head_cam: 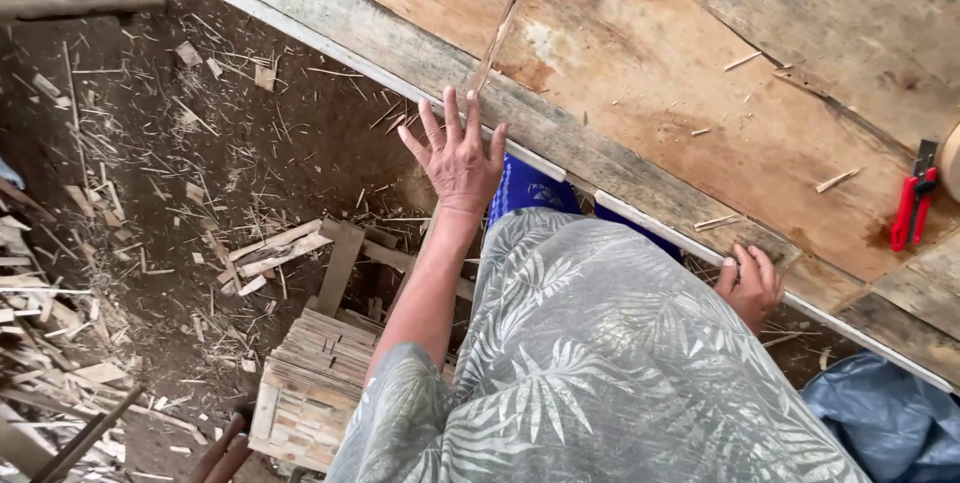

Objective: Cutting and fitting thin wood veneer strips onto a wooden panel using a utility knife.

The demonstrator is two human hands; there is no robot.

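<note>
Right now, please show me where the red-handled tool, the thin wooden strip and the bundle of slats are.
red-handled tool (912, 205), head view, on its red handles.
thin wooden strip (503, 26), head view, mid-length.
bundle of slats (315, 383), head view, top face.

Soft, even daylight, faint shadows, sharp focus, slight wide-angle stretch toward the edges.

1 head view, steeply down, close over workbench edge (560, 158)

Grey leaf-print garment, short sleeves; blue patterned cloth beneath.
</note>
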